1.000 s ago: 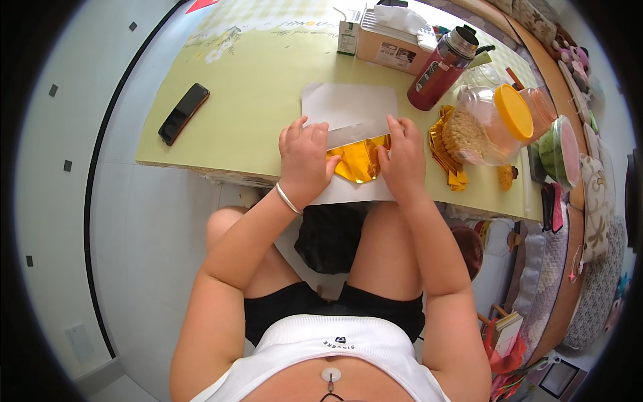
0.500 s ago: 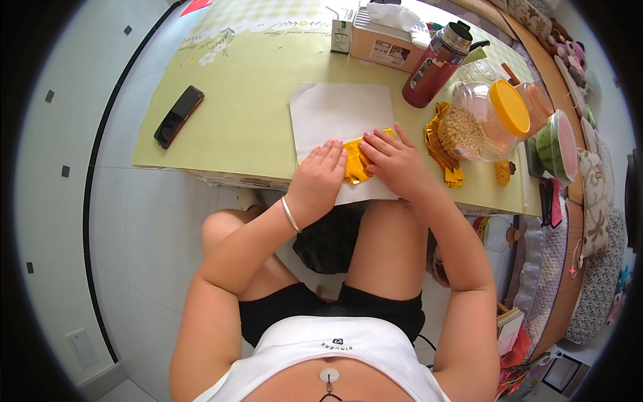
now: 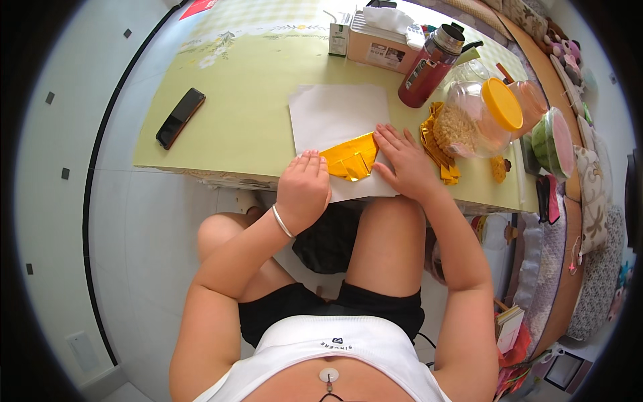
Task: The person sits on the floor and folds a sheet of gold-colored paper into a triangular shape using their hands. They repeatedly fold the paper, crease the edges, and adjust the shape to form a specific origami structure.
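Observation:
A sheet of gold foil paper, folded with a straight slanting upper edge and a creased lower part, lies on a white paper sheet at the table's near edge. My left hand is at the foil's left end, its fingers bent and pressed together over that corner. The thumb is mostly hidden. Flat against the foil's right end lies my right hand, fingers stretched out and thumb apart. The strip of foil between the hands is uncovered.
More crumpled gold foil lies right of my right hand, beside a clear yellow-lidded jar. Behind stand a dark red flask, a tissue box and a small carton. A black phone rests at left.
My hands have moved apart, the left toward the foil's left end and the right toward its right end. More of the foil shows between them. The left fingers are more bent.

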`<action>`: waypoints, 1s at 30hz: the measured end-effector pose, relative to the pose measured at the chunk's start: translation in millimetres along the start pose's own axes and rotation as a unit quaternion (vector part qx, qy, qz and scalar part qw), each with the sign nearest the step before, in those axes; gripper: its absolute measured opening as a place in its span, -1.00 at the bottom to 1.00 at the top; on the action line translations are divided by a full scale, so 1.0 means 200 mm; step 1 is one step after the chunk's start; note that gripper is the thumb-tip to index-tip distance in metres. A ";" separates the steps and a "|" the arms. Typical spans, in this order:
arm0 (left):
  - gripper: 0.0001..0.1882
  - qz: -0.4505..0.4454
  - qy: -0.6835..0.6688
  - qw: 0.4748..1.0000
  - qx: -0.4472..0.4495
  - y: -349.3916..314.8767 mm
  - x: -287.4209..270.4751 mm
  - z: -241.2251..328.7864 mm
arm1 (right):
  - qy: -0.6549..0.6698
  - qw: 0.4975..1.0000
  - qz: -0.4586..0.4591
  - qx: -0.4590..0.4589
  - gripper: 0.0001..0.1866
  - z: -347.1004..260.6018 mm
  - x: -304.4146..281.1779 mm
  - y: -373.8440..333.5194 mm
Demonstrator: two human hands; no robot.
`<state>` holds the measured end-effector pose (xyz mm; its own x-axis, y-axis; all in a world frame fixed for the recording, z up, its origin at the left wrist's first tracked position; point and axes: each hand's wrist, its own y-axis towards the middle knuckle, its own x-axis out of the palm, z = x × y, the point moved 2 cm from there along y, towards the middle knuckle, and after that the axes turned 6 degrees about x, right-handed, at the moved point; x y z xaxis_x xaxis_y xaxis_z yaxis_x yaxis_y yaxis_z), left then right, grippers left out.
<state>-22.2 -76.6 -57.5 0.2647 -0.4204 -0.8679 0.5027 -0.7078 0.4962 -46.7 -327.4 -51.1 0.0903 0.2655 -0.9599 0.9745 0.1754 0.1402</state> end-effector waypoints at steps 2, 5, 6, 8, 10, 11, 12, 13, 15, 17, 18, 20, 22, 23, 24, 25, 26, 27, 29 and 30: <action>-0.65 0.022 0.003 1.000 0.004 0.02 0.00 -0.01 | 0.025 1.000 -0.002 0.002 -0.34 0.00 -0.02 0.00; -0.72 0.036 0.001 0.999 0.013 0.06 -0.01 -0.04 | 0.072 0.997 -0.008 0.014 -0.37 -0.02 -0.04 0.01; -0.73 0.031 -0.033 0.999 -0.006 0.07 -0.01 -0.07 | 0.083 0.996 -0.003 0.021 -0.39 -0.03 -0.06 0.01; -0.73 0.021 -0.101 0.994 -0.042 0.09 -0.02 -0.13 | 0.118 0.992 0.036 0.035 -0.44 -0.04 -0.05 0.04; -0.80 0.111 -0.238 0.959 -0.107 0.08 0.00 -0.22 | 0.161 0.980 0.108 0.053 -0.50 -0.02 0.00 0.08; -0.84 0.110 -0.325 0.922 -0.182 0.07 0.00 -0.25 | 0.219 0.962 0.128 0.097 -0.56 -0.02 0.01 0.09; -0.88 0.106 -0.406 0.872 -0.254 0.06 0.01 -0.28 | 0.278 0.939 0.146 0.141 -0.63 -0.04 0.02 0.12; -0.93 0.125 -0.549 0.751 -0.345 0.07 0.02 -0.30 | 0.334 0.910 0.163 0.183 -0.69 -0.05 0.03 0.14; -0.93 0.150 -0.626 0.670 -0.371 0.07 0.01 -0.37 | 0.525 0.806 0.174 0.212 -0.79 -0.10 0.02 0.20; -0.89 0.149 -0.669 0.609 -0.400 0.06 -0.01 -0.42 | 0.632 0.718 0.201 0.209 -0.94 -0.18 0.00 0.24; -0.91 0.153 -0.672 0.602 -0.403 0.06 -0.01 -0.43 | 0.646 0.708 0.208 0.197 -0.93 -0.21 0.02 0.26; -0.95 0.162 -0.678 0.589 -0.409 0.05 0.01 -0.46 | 0.671 0.686 0.222 0.173 -0.91 -0.24 0.05 0.26; -0.94 0.163 -0.696 0.558 -0.423 0.05 0.01 -0.49 | 0.672 0.684 0.219 0.177 -0.90 -0.27 0.06 0.25; -0.92 0.163 -0.705 0.541 -0.429 0.05 0.00 -0.50 | 0.673 0.684 0.218 0.180 -0.89 -0.28 0.07 0.25; -0.90 0.161 -0.704 0.546 -0.424 0.05 -0.01 -0.51 | 0.685 0.674 0.207 0.182 -0.87 -0.27 0.07 0.23; -0.89 0.160 -0.704 0.551 -0.420 0.04 -0.02 -0.52 | 0.697 0.665 0.196 0.185 -0.85 -0.26 0.07 0.22; -0.87 0.158 -0.703 0.555 -0.415 0.03 -0.02 -0.52 | 0.708 0.655 0.185 0.188 -0.82 -0.26 0.07 0.21; -0.89 0.149 -0.691 0.574 -0.414 0.03 -0.02 -0.52 | 0.702 0.665 0.195 0.163 -0.78 -0.27 0.07 0.21; -0.90 0.153 -0.680 0.592 -0.404 0.04 -0.04 -0.52 | 0.684 0.682 0.186 0.180 -0.77 -0.26 0.07 0.19; -0.90 0.155 -0.675 0.601 -0.399 0.04 -0.05 -0.52 | 0.675 0.690 0.182 0.189 -0.76 -0.26 0.07 0.19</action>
<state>64.5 -19.3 -48.1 -0.1903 -0.9206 0.3410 0.9787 -0.2051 -0.0074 -19.7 -268.4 -46.0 0.3175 0.9125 0.2581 0.9449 -0.3273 -0.0051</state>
